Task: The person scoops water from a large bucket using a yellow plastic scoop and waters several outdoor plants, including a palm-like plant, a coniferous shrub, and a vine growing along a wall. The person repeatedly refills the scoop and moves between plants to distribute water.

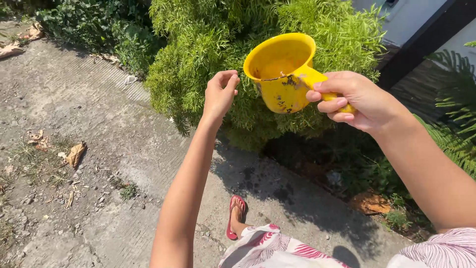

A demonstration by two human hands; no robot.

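Note:
My right hand [358, 100] grips the handle of a yellow plastic dipper [281, 72], held up at chest height and tilted toward the left, with dark scuffs on its side. It looks to hold a little water. My left hand [220, 92] is raised just left of the dipper, fingers loosely curled, holding nothing and not touching it. Both hands hover in front of a bright green feathery bush [213, 39].
A concrete path [99, 124] runs along the left with dry leaves [75, 154] and gravel. My foot in a red sandal [236, 217] stands on it. Ferns [453, 134] and a dark post [421, 44] are on the right, with shaded soil below the bush.

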